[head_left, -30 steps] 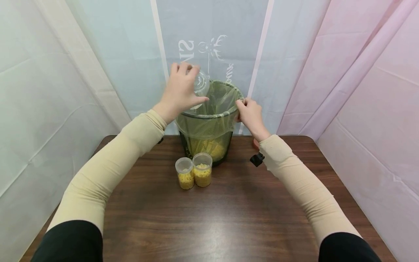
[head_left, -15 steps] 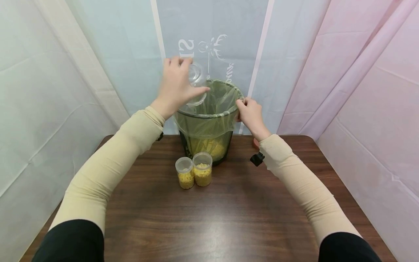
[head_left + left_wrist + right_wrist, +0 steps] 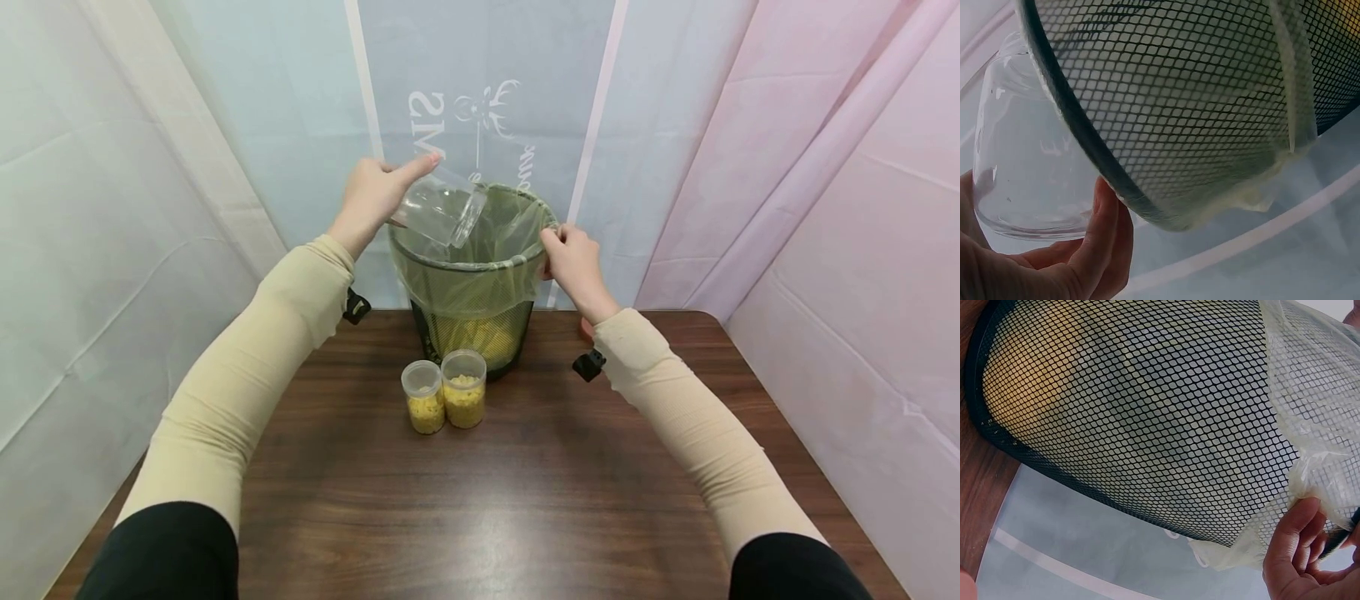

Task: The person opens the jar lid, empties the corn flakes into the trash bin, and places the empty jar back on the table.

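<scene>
- Head view: left hand [image 3: 375,196] grips a clear, wide-bodied transparent jar [image 3: 435,208]. Jar tilted, mouth lower than base, at the left rim of a black mesh bin [image 3: 431,325].
- Left wrist view: fingers curl about the jar's base; body beside the bin's rim.
- Right hand [image 3: 576,258] pinches a translucent yellow-green plastic liner [image 3: 465,287] at the right rim.
- Two short, clear cylindrical containers of yellow crumbs [image 3: 445,400] stand side by side before the bin, on a dark brown wood-grain table [image 3: 480,500].
</scene>
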`<state>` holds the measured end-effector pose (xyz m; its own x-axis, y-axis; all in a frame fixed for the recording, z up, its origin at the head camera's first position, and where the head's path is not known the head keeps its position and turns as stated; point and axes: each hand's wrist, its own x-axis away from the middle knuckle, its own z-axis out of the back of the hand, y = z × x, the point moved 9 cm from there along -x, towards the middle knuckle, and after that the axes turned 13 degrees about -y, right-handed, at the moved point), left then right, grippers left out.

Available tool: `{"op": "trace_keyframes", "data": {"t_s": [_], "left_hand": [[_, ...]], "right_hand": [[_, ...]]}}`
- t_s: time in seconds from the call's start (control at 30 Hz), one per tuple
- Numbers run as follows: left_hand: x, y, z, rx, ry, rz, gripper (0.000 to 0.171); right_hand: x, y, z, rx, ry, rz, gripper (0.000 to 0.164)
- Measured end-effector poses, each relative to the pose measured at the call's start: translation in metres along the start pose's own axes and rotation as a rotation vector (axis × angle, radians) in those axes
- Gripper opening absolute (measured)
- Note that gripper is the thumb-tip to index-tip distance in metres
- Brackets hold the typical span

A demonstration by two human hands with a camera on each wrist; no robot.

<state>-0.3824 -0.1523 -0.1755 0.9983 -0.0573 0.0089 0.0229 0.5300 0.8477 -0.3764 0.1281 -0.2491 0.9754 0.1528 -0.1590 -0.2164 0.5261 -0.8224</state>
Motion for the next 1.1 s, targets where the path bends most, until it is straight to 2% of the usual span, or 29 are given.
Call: {"op": "trace_keyframes", "data": {"t_s": [0.23, 0.4, 0.5, 0.63, 0.87, 1.0, 1.1], "left_hand": [[0.004, 0.004, -0.002, -0.045, -0.034, 0.009, 0.069], [0.010, 0.010, -0.005, -0.078, -0.035, -0.045, 0.072], [0.012, 0.010, -0.006, -0.038, -0.043, -0.085, 0.061], [0.015, 0.009, -0.006, 0.009, -0.064, -0.103, 0.057], [0.016, 0.007, -0.007, 0.206, -0.109, -0.071, 0.062], [0.018, 0.004, -0.008, 0.266, -0.119, -0.042, 0.068], [0.019, 0.003, -0.008, 0.301, -0.121, -0.047, 0.065]], "right_hand": [[0.001, -0.002, 0.003, 0.016, 0.000, 0.003, 0.027], [0.001, 0.000, 0.001, 0.013, -0.012, 0.018, 0.029], [0.000, 0.001, 0.001, 0.001, -0.016, 0.015, 0.028], [-0.001, 0.001, 0.001, -0.016, -0.015, 0.008, 0.026], [-0.004, 0.002, 0.004, -0.013, -0.019, 0.005, 0.025], [-0.004, 0.003, 0.003, 0.004, -0.025, 0.002, 0.026], [-0.005, 0.004, 0.003, 0.009, -0.023, -0.002, 0.025]]}}
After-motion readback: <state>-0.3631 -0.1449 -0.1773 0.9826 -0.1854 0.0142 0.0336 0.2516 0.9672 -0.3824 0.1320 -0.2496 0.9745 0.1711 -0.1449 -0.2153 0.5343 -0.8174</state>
